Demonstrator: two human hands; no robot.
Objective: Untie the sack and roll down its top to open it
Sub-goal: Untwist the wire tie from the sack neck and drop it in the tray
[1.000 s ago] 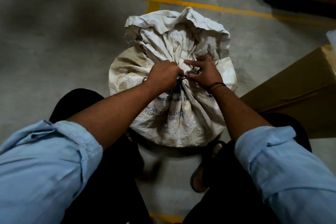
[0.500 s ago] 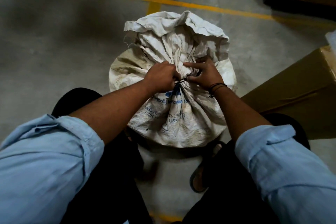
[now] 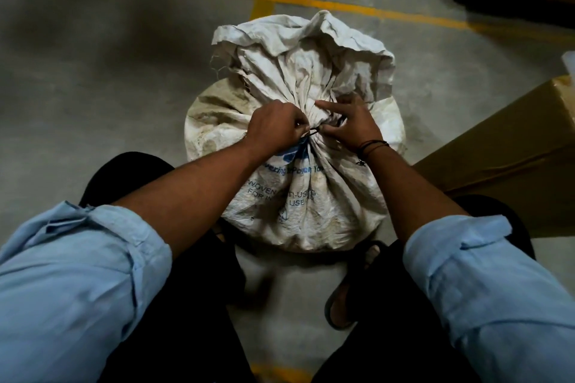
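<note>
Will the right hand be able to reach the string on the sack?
Probably yes: the right hand lies on the sack with its thumb right at the string; nothing is between them.

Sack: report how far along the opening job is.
Done: nothing yet. The sack is cinched tight at the neck by a dark cord. In hand: the left hand and right hand both pinch the cord at the knot, apparently working it loose. Left: get the cord off, then roll down the crumpled top, which stands bunched above the tie.
</note>
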